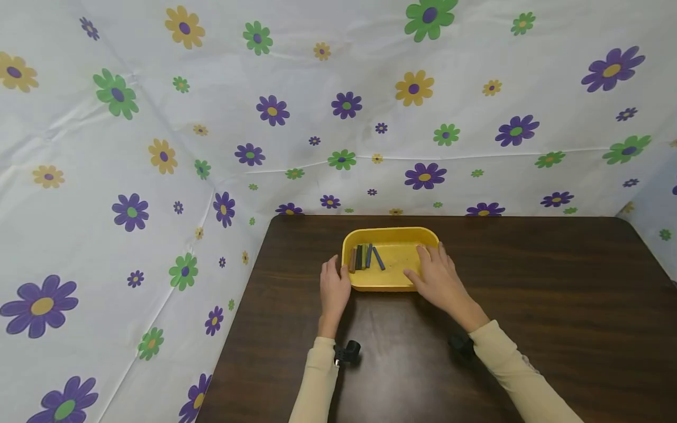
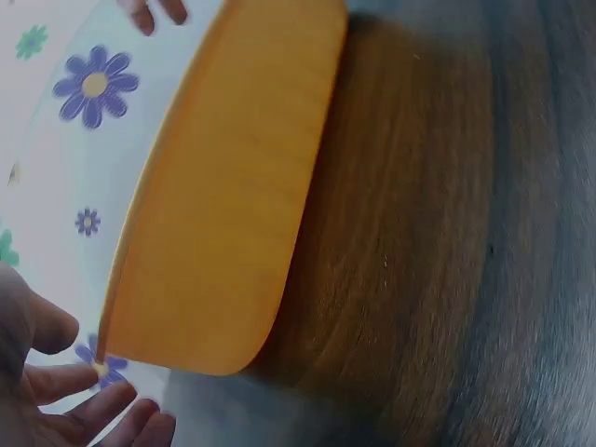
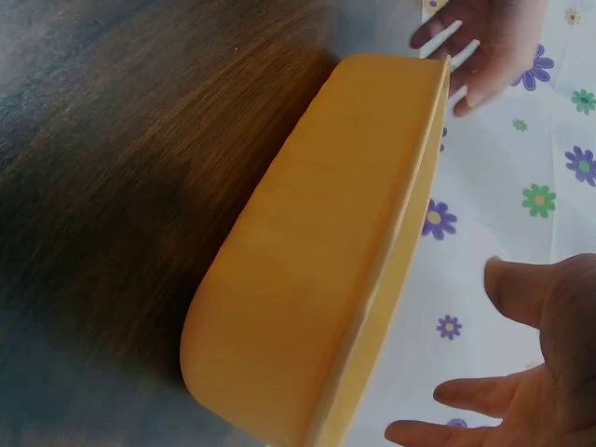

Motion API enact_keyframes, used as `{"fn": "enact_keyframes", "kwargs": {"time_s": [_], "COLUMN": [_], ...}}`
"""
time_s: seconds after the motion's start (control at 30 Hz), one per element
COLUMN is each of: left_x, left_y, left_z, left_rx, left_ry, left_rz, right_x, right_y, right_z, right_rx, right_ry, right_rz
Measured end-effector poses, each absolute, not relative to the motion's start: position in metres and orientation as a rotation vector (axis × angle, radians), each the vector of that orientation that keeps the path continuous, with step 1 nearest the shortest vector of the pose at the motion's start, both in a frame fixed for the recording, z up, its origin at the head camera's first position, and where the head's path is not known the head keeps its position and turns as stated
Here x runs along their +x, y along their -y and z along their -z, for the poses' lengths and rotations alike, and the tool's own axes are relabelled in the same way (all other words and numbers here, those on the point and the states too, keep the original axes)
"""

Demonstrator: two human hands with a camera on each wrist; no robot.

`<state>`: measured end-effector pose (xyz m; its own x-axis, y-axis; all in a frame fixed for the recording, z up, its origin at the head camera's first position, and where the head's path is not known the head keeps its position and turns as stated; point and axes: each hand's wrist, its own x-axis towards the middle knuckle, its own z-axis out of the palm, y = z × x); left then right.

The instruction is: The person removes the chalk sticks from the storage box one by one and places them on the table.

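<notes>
A yellow plastic tray sits on the table near its far edge. Several short coloured sticks, like crayons or pastels, lie at the tray's left end: a brown stick, dark and olive ones side by side, and a blue stick slanting apart. My left hand is against the tray's left end, fingers extended along the outside. Over the tray's right end is my right hand, thumb and fingers spread, fingertips right at the rim. Both wrist views show the tray's outer wall with the fingers loosely extended near its rim.
The dark wood table extends widely to the right of the tray and in front of it. A white flowered sheet rises behind the table's far edge and along its left side. A small black wrist camera sits at my left sleeve.
</notes>
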<state>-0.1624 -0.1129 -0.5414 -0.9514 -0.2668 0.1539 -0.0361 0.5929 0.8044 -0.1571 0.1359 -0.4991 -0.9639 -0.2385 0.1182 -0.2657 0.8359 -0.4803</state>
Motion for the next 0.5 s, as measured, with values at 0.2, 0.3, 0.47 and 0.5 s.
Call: {"fn": "enact_keyframes", "kwargs": {"time_s": [0.2, 0.3, 0.47, 0.5], "left_x": [-0.165, -0.167, -0.173, -0.173], "left_y": [0.119, 0.119, 0.117, 0.118], "left_z": [0.552, 0.551, 0.544, 0.542], "left_rx": [0.383, 0.408, 0.449, 0.46], "left_ry": [2.426, 2.417, 2.421, 2.414], "left_rz": [1.585, 1.615, 1.677, 1.714], "right_x": [-0.166, -0.172, -0.191, -0.194], "right_y": [-0.131, -0.128, -0.118, -0.116], "right_z": [0.503, 0.503, 0.503, 0.505], "right_rx": [0.504, 0.519, 0.51, 0.502], "right_ry": [2.958, 2.957, 2.967, 2.965], "right_rz": [-0.809, -0.86, -1.089, -1.127]}}
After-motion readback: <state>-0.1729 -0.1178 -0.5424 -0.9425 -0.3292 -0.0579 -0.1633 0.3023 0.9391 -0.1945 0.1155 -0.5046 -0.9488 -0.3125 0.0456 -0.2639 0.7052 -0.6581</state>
